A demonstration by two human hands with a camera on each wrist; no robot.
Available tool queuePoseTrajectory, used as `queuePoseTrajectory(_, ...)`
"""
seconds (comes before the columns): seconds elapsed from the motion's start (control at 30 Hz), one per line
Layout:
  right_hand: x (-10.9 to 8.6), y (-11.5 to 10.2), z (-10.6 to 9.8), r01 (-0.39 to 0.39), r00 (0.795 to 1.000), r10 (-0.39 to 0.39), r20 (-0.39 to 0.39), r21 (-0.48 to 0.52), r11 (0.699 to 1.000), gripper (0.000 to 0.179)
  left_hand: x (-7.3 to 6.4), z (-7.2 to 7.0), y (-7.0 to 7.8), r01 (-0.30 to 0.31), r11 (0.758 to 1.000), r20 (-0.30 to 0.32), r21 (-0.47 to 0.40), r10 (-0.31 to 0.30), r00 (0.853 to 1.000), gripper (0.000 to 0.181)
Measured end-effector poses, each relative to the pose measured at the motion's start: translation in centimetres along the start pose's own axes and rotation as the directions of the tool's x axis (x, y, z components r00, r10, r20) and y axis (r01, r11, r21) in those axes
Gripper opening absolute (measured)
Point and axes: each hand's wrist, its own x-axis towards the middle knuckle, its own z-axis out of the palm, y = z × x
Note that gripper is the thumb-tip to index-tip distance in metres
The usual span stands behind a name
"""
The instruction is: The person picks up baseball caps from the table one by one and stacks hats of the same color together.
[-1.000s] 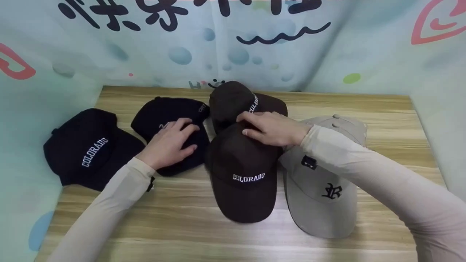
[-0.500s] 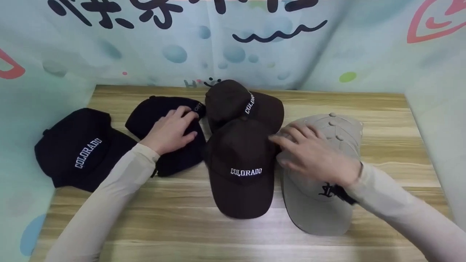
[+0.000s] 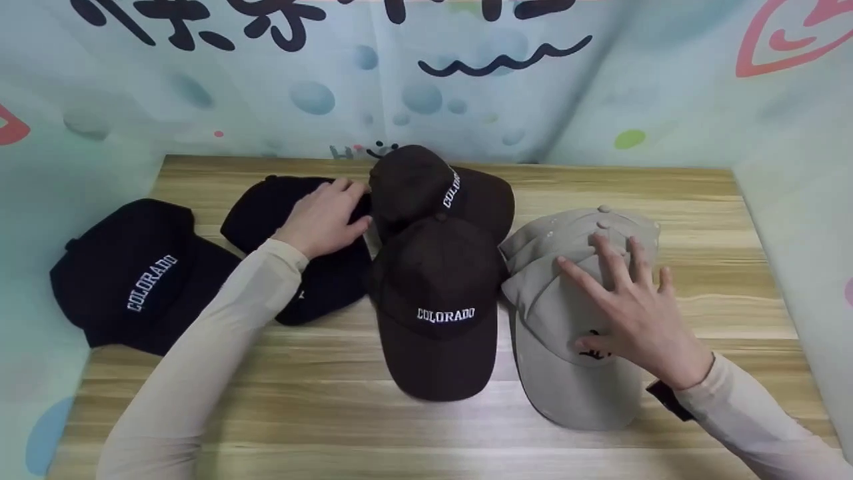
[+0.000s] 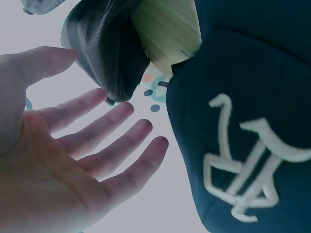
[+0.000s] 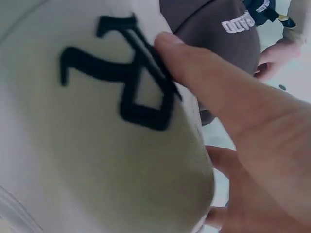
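Observation:
My left hand [image 3: 326, 217] is over a navy cap [image 3: 326, 293], near its far right edge, beside the brown caps. In the left wrist view its fingers [image 4: 124, 179] are extended and apart, with the white emblem of the navy cap [image 4: 194, 121] to their right. My right hand [image 3: 636, 313] spreads its fingers over a stack of beige caps [image 3: 573, 393]; whether it touches them I cannot tell. The black letter emblem of the top beige cap [image 5: 97, 170] shows large in the right wrist view, with the thumb beside it.
Two brown caps stand in the middle, the front COLORADO cap [image 3: 440, 360] overlapping the rear one [image 3: 406, 180]. Another navy COLORADO cap [image 3: 133, 253] lies at the far left, against the side wall. A printed cloth [image 3: 466, 120] hangs behind the wooden table [image 3: 373, 433].
My right hand has left the front brown cap and moved right and nearer, over the beige stack. The left hand has shifted slightly farther away on the navy cap.

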Motion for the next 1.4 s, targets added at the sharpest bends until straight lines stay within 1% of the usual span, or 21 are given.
queuePoseTrajectory(0.13, 0.1, 1.0, 0.1, 0.024, 1.000, -0.024, -0.006, 0.046, 0.999, 0.119, 0.2, 0.2, 0.3, -0.008, 1.000, -0.004, 0.004, 0.008, 1.000, 0.047)
queuePoseTrajectory(0.27, 0.5, 2.2, 0.0, 0.038, 0.999, -0.038, 0.002, 0.077, 0.996, 0.118, 0.6, 0.1, 0.2, 0.008, 1.000, 0.003, 0.013, -0.008, 1.000, 0.047)
queuePoseTrajectory(0.37, 0.8, 2.9, -0.1, 0.031, 0.999, -0.032, 0.017, 0.099, 0.995, 0.118, 1.0, 0.0, 0.3, 0.028, 1.000, 0.004, 0.008, -0.028, 1.000, 0.046)
queuePoseTrajectory(0.5, 0.9, 3.2, 0.0, 0.013, 0.999, -0.017, 0.033, 0.121, 0.993, 0.117, 1.8, -0.1, 0.6, 0.082, 0.996, -0.003, -0.020, -0.082, 0.997, 0.039)
queuePoseTrajectory(0.6, 0.9, 2.9, 0.0, -0.002, 1.000, -0.002, 0.030, 0.120, 0.993, 0.117, 2.6, -0.3, 0.8, 0.140, 0.990, 0.002, -0.025, -0.140, 0.990, 0.034)
queuePoseTrajectory(0.73, 1.0, 1.7, 0.0, -0.002, 1.000, 0.004, -0.016, 0.122, 0.993, 0.115, 3.7, -0.4, 0.7, 0.200, 0.980, -0.006, 0.017, -0.199, 0.980, 0.034)
queuePoseTrajectory(0.87, 1.4, 0.1, 0.4, 0.019, 0.997, -0.008, -0.081, 0.139, 0.990, 0.110, 4.7, -0.5, 0.6, 0.237, 0.971, -0.021, 0.029, -0.237, 0.971, 0.038)
queuePoseTrajectory(0.93, 1.6, -0.8, 0.7, 0.036, 0.995, -0.022, -0.100, 0.147, 0.989, 0.107, 5.1, -0.6, 0.7, 0.248, 0.969, -0.014, 0.020, -0.248, 0.969, 0.041)
queuePoseTrajectory(1.03, 1.9, -2.0, 1.3, 0.075, 0.992, -0.057, -0.109, 0.165, 0.984, 0.101, 5.6, -0.6, 0.7, 0.249, 0.968, 0.006, -0.027, -0.249, 0.968, 0.043)
queuePoseTrajectory(1.13, 1.9, -3.3, 1.9, 0.116, 0.990, -0.098, -0.100, 0.193, 0.974, 0.091, 6.1, -0.5, 0.5, 0.238, 0.962, 0.036, -0.132, -0.236, 0.971, 0.045)
queuePoseTrajectory(1.17, 1.9, -3.8, 2.1, 0.135, 0.988, -0.118, -0.096, 0.200, 0.970, 0.088, 6.3, -0.5, 0.3, 0.239, 0.955, 0.047, -0.176, -0.234, 0.971, 0.044)
queuePoseTrajectory(1.27, 1.7, -5.3, 2.8, 0.196, 0.980, -0.185, -0.067, 0.238, 0.951, 0.079, 6.6, -0.5, 0.0, 0.255, 0.923, 0.086, -0.288, -0.240, 0.967, 0.041)
queuePoseTrajectory(1.33, 1.5, -6.4, 3.3, 0.238, 0.971, -0.237, -0.040, 0.274, 0.932, 0.071, 6.8, -0.4, 0.0, 0.271, 0.906, 0.091, -0.325, -0.256, 0.962, 0.038)
queuePoseTrajectory(1.4, 1.4, -7.5, 3.8, 0.276, 0.959, -0.284, -0.020, 0.309, 0.910, 0.064, 7.0, -0.4, 0.1, 0.279, 0.893, 0.075, -0.354, -0.271, 0.960, 0.034)
